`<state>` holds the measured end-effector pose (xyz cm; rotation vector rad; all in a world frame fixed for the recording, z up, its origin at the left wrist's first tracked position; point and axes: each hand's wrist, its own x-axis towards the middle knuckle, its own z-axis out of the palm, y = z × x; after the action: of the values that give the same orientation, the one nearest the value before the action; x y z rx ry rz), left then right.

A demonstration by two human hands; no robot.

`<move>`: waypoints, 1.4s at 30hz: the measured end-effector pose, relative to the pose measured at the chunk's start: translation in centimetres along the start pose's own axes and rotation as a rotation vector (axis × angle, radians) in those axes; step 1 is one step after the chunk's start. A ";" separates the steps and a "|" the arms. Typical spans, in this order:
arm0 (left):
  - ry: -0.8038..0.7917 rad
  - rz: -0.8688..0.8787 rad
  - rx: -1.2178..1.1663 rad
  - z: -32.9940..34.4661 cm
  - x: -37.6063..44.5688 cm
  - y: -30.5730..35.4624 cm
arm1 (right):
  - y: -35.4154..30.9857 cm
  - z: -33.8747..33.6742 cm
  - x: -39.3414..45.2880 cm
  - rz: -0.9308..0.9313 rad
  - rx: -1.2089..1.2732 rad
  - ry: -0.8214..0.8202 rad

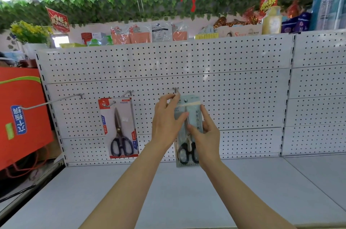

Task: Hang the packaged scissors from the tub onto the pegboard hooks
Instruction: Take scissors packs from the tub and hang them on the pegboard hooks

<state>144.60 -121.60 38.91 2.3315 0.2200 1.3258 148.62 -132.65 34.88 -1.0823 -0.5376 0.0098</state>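
A pale blue pack of black-handled scissors [194,114] is held upright against the white pegboard [234,86]. My left hand [165,120] pinches its top left corner just below the right hook [175,89]. My right hand [204,131] grips the pack's right edge and front. The hook's tip shows through the pack's top hole. A red-carded pack of scissors [119,129] hangs on the middle hook [129,93]. A long bare hook [56,101] sticks out at the left. The tub is out of view.
A grey shelf [168,191] runs below the pegboard. A red box [20,116] stands at the left, close to the long hook's tip. Packaged goods line the shelf top above the board. A second pegboard panel [318,88] continues to the right.
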 end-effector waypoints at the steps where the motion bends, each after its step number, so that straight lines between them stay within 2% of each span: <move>1: 0.003 -0.003 -0.005 0.1 0.1 -0.1 | 0.2 0.0 0.2 0.001 -0.004 0.001; 6: -0.029 -0.024 0.043 0.5 0.7 -1.1 | 1.7 0.3 1.5 0.008 -0.051 0.017; 13: -0.062 -0.018 0.138 1.0 1.1 -1.8 | 3.4 0.3 2.8 -0.074 -0.328 0.067; 23: -0.085 0.080 0.318 -1.2 0.6 -0.8 | 1.1 -2.6 2.3 -0.232 -0.631 0.017; 30: -0.103 0.174 0.490 -3.5 -2.2 3.0 | -3.5 -5.8 -0.4 -0.518 -1.010 -0.005; 36: -0.114 0.254 0.633 -4.4 -6.7 7.5 | -6.5 -10.4 -3.9 -0.739 -1.215 -0.025; 42: -0.198 0.263 0.589 -1.1 -13.6 12.1 | -7.5 -17.4 -9.4 -0.775 -1.329 -0.046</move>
<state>135.60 -136.72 34.34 3.0580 0.2772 1.2550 145.88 -153.33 31.16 -2.0654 -1.0176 -1.1421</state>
